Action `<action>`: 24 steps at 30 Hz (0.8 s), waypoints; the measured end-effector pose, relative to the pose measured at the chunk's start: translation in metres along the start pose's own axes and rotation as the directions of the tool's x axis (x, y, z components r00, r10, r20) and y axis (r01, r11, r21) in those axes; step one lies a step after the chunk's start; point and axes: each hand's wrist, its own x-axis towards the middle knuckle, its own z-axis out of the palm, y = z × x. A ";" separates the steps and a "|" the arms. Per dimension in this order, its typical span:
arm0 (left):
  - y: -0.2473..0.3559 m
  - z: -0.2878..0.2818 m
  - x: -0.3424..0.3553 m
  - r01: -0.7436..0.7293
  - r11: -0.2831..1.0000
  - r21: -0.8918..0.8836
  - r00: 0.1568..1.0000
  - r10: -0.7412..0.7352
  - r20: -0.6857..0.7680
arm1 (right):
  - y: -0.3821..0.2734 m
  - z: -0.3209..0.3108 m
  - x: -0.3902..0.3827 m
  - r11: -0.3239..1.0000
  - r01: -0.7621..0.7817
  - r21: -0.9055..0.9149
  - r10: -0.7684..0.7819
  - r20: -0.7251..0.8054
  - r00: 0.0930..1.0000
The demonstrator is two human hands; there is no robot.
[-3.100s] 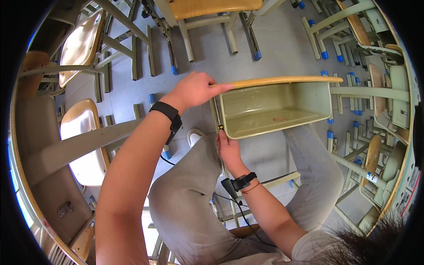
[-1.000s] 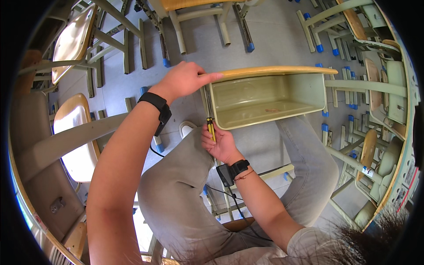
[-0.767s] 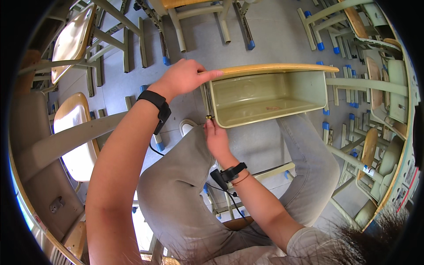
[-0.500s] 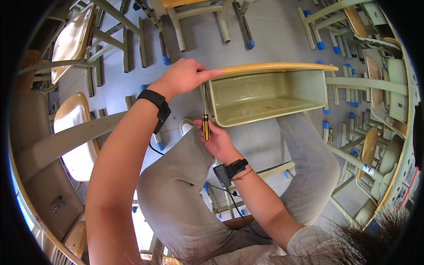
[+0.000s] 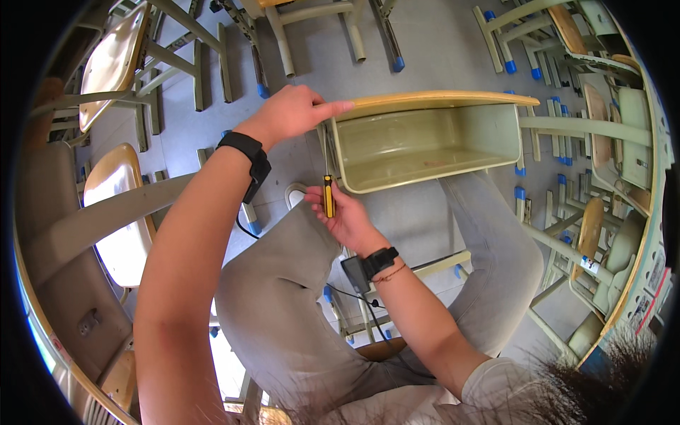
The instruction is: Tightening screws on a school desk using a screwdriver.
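A school desk with a wooden top (image 5: 443, 99) and a pale green open storage tray (image 5: 425, 172) stands in front of me, tray mouth toward me. At the desk's left end, my left hand (image 5: 292, 113) is closed over the corner of the top, thumb along its upper edge. Below that corner, my right hand (image 5: 348, 221) holds a screwdriver (image 5: 329, 198) by its yellow-and-black handle. The handle stands nearly upright in the picture, its upper end toward the desk's left side. Its shaft and tip are hard to make out against the desk frame.
My grey-trousered legs (image 5: 276, 304) are spread under the desk. Chairs with wooden seats (image 5: 120, 205) stand at the left, and desks and chairs with blue-capped feet crowd the right (image 5: 591, 234). A black cable (image 5: 375, 322) hangs by my right wrist.
The whole view has shifted slightly, so the desk and hands sit a little higher. My right hand's fingers have loosened slightly around the screwdriver handle. My left hand stays on the desk corner.
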 end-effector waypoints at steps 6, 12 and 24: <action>0.012 -0.005 -0.005 0.050 0.999 0.015 0.996 -0.051 0.066 | -0.005 -0.019 -0.001 0.993 0.066 -0.094 -0.066 0.006 0.998; -0.005 0.003 -0.009 -0.068 0.943 -0.325 0.986 0.014 -0.168 | 0.005 0.007 -0.005 0.960 0.145 -0.240 -0.198 -0.213 0.957; -0.071 -0.007 -0.045 -0.191 0.947 -0.257 0.844 0.025 -0.535 | -0.007 -0.013 -0.010 0.995 0.061 0.080 -0.059 -0.031 0.998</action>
